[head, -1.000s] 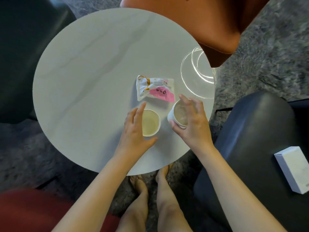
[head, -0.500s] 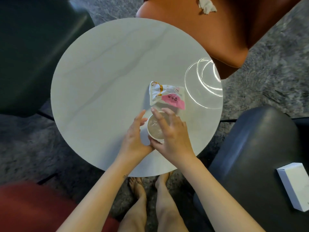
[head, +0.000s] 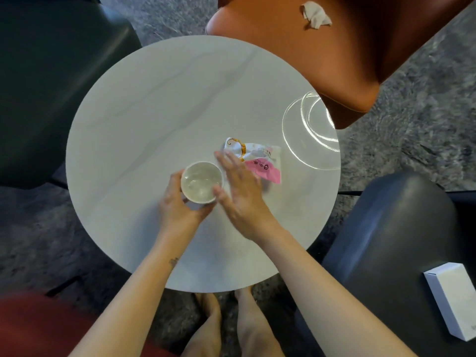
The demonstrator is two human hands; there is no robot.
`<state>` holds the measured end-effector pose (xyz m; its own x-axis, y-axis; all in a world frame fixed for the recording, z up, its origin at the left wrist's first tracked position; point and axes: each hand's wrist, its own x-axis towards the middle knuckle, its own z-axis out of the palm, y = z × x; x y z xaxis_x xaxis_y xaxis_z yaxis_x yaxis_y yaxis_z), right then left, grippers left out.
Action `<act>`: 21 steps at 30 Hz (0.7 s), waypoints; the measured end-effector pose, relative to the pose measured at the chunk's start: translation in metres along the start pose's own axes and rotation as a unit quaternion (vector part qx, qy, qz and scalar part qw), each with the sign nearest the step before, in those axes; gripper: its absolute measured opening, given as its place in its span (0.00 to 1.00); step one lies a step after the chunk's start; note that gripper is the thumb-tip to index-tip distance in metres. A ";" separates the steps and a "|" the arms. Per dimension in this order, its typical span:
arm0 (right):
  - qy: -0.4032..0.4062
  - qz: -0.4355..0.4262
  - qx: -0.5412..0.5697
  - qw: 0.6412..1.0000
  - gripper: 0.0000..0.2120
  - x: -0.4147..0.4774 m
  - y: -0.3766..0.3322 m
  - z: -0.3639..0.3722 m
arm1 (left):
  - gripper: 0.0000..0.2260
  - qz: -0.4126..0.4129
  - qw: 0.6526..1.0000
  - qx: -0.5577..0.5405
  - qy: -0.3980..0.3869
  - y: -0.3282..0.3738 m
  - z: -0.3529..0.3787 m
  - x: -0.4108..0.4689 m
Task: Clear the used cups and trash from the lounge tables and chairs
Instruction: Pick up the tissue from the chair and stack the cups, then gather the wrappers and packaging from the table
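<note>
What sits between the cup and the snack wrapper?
Head view: the right hand lies between the cup and the snack wrapper, fingers overlapping the wrapper.

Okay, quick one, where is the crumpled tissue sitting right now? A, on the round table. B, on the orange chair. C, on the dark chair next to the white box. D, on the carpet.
B: the crumpled tissue lies on the seat of the orange chair.

The right hand is covering the wrapper's near corner, its fingers blurring. The left hand is hiding the cup's near wall. The picture's right edge is cutting off the box on the chair.
</note>
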<state>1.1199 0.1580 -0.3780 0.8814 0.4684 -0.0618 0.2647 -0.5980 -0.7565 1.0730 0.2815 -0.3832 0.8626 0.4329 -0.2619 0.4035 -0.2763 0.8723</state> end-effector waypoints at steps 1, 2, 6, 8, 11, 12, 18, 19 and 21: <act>0.030 0.024 -0.007 0.999 0.26 0.007 0.008 -0.004 | 0.26 -0.005 1.000 -0.012 0.021 0.003 -0.001 0.008; 0.047 0.050 -0.044 0.997 0.25 0.012 0.018 -0.007 | 0.27 -0.008 0.999 -0.017 0.036 0.005 -0.003 0.016; -0.001 0.121 -0.213 0.970 0.25 0.016 0.052 -0.010 | 0.27 -0.011 0.998 -0.037 0.041 0.012 -0.002 0.042; -0.016 0.111 -0.221 0.969 0.26 0.017 0.055 -0.008 | 0.27 -0.007 0.998 -0.044 0.036 0.014 0.002 0.049; -0.037 0.096 -0.218 0.970 0.26 0.018 0.053 -0.008 | 0.29 0.006 0.999 -0.045 0.024 0.013 0.008 0.054; -0.037 0.090 -0.220 0.971 0.26 0.018 0.052 -0.008 | 0.32 0.008 0.999 -0.040 0.016 0.013 0.009 0.054; 0.093 0.057 -0.175 0.978 0.21 0.008 0.036 -0.033 | 0.41 0.076 0.993 0.057 0.071 0.035 0.001 0.028; 0.124 0.055 -0.167 0.977 0.20 0.003 0.034 -0.040 | 0.38 0.116 0.987 0.070 0.091 0.044 0.000 0.021; 0.169 0.062 -0.153 0.972 0.19 -0.009 0.030 -0.053 | 0.31 0.198 0.969 0.092 0.114 0.065 0.002 0.005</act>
<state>1.1406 0.1011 -0.3653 0.9782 0.1716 0.1168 0.2075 -0.8259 -0.5243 1.1044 0.2635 -0.3285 0.8795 0.4343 0.1943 0.1210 -0.5991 0.7915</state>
